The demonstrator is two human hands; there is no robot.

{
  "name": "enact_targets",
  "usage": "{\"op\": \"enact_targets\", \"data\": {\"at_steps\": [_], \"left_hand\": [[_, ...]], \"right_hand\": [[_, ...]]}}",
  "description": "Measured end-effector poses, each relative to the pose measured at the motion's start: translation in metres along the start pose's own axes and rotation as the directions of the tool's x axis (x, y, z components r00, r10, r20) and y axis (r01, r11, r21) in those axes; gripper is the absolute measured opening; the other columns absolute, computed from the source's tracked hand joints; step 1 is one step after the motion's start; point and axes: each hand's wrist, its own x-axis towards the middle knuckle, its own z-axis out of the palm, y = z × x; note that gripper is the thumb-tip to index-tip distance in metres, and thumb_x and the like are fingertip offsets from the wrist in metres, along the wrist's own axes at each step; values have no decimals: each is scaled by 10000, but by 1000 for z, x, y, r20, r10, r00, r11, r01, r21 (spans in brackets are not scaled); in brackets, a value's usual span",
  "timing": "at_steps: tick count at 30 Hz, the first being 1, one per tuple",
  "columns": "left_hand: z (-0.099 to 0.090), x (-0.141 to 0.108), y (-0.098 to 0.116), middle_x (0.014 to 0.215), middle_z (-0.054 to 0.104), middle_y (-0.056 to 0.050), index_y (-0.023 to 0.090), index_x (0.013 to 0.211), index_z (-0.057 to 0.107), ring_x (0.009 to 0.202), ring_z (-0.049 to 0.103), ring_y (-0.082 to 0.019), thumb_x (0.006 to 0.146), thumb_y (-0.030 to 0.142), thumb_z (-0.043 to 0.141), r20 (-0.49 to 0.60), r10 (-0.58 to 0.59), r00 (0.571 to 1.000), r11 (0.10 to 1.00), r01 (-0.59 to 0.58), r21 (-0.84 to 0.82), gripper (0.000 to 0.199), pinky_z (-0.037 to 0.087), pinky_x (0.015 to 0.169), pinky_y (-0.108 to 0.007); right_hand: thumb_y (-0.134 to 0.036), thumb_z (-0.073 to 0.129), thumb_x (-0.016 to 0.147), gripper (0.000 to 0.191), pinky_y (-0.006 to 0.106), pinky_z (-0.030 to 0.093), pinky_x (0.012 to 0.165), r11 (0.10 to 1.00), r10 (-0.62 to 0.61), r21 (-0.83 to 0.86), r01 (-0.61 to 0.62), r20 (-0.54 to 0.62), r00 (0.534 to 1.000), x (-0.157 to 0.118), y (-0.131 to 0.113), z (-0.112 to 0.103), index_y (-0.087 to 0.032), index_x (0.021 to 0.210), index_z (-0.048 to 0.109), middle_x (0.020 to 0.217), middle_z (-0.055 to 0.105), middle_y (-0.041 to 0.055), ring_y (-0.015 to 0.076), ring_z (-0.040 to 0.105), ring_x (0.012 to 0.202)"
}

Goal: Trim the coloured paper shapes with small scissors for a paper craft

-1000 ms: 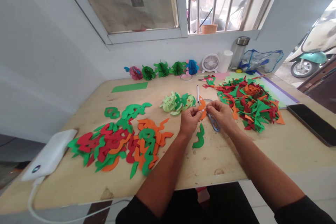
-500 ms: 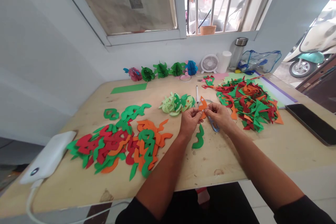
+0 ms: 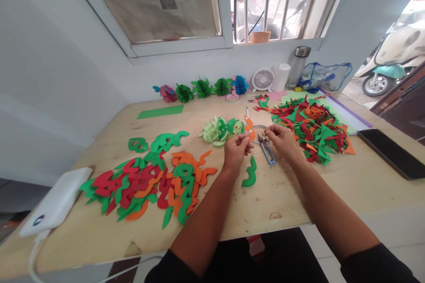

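Observation:
My left hand [image 3: 235, 155] pinches the lower end of a wavy orange paper cutout [image 3: 250, 128], which stands up from the fingertips and bears small whitish patches. My right hand [image 3: 284, 142] is closed, thumb against fingertips; whatever is between them is too small to make out. Just left of it lie blue-handled thread snips [image 3: 269, 156], their blades over a clear ring [image 3: 260, 128]. A wavy green paper cutout [image 3: 251, 173] lies on the table below my left hand. Beyond that hand sits a cluster of light green paper cutouts [image 3: 212, 131].
Red, green and orange cutouts [image 3: 139, 176] are heaped at left, pointed paper scraps [image 3: 318, 126] at right. A phone [image 3: 393, 152] and white power bank [image 3: 56, 201] flank them. Along the wall stand honeycomb paper figures [image 3: 202, 87], a small fan [image 3: 263, 79] and a bottle [image 3: 298, 68].
My hands have drawn apart, the right one moving off the orange cutout. The cutout stays in my left hand, shifted left, and the snips between the hands are uncovered.

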Motion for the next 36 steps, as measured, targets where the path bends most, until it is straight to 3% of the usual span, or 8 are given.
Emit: {"op": "enact_targets", "data": {"at_steps": [5, 9, 13, 17, 21, 24, 27, 36], "left_hand": [[-2, 1, 1, 553, 622, 12, 128, 867, 647, 421, 510, -64, 675, 274, 629, 4, -16, 1000, 999, 17, -29, 241, 369, 444, -186], [0, 1, -1, 562, 625, 12, 133, 861, 630, 426, 511, -68, 693, 234, 606, 12, 13, 1000, 1000, -13, 0, 198, 372, 452, -191], [5, 1, -9, 570, 632, 8, 149, 811, 586, 456, 534, -84, 723, 198, 571, 54, 54, 997, 997, -57, 55, 102, 402, 491, -201], [9, 1, -19, 691, 668, -17, 176, 818, 549, 619, 612, -117, 771, 176, 515, 125, 160, 979, 970, -179, 165, 58, 457, 620, -229], [9, 0, -27, 817, 648, -19, 188, 838, 538, 755, 618, -135, 799, 151, 461, 235, 274, 933, 879, -342, 332, 94, 455, 698, -248], [8, 0, -31, 792, 617, -4, 194, 828, 534, 747, 594, -136, 805, 151, 447, 301, 300, 905, 793, -412, 449, 100, 442, 687, -247], [9, 0, -35, 769, 605, 1, 202, 832, 530, 701, 581, -135, 814, 161, 436, 309, 285, 907, 771, -408, 489, 105, 439, 655, -248], [8, 5, -43, 852, 642, -12, 198, 899, 520, 786, 634, -135, 833, 173, 418, 292, 256, 922, 834, -363, 415, 125, 464, 694, -248]], "right_hand": [[-259, 510, 730, 134, 251, 337, 559, 946, -5, -324, 3, -5, 1000, 2, 6, -5, -193, 695, 621, 615, 595, 6, 137, 508, 584], [-217, 514, 726, 128, 256, 326, 563, 888, 2, -459, -4, -6, 1000, 1, 8, -5, -214, 745, 641, 692, 642, 20, 153, 539, 636], [-201, 530, 731, 137, 270, 334, 588, 854, 6, -520, 15, 38, 999, 1, 11, -2, -224, 793, 650, 770, 667, 39, 183, 560, 716], [-190, 528, 754, 154, 277, 335, 617, 833, 8, -552, 38, 81, 997, 1, 11, 0, -225, 840, 652, 839, 676, 55, 198, 558, 787], [-201, 502, 792, 175, 268, 337, 659, 791, 9, -608, 70, 127, 992, 0, 8, 1, -217, 891, 646, 912, 668, 59, 193, 549, 858], [-224, 475, 818, 185, 265, 335, 676, 755, 21, -650, 83, 150, 988, -2, 4, 1, -210, 896, 642, 919, 658, 62, 198, 538, 901], [-216, 467, 817, 186, 269, 334, 681, 730, 26, -677, 88, 156, 987, -3, 1, 2, -199, 888, 638, 917, 650, 71, 205, 531, 909], [-188, 483, 801, 143, 262, 336, 683, 733, 17, -675, 81, 138, 990, -2, 2, 4, -187, 833, 622, 894, 642, 67, 194, 522, 866]]}}
